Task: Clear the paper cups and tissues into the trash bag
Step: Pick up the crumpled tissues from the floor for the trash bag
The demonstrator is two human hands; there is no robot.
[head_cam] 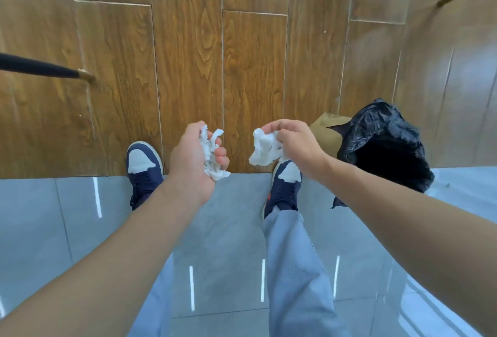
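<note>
Head view: my left hand and right hand each clench crumpled tissues; loose ends could drop short of the trash bag at right

Both forearms extended forward, left hand palm up, grip closed (fingers curled), right hand pinching downward

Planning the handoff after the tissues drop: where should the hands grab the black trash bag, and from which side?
Grip the trash bag at its crumpled upper rim, nearest the right hand. Come from above: the mouth gapes upward. The film is loose, so pinch a fold. Both hands are full now, the left hand too.
</note>
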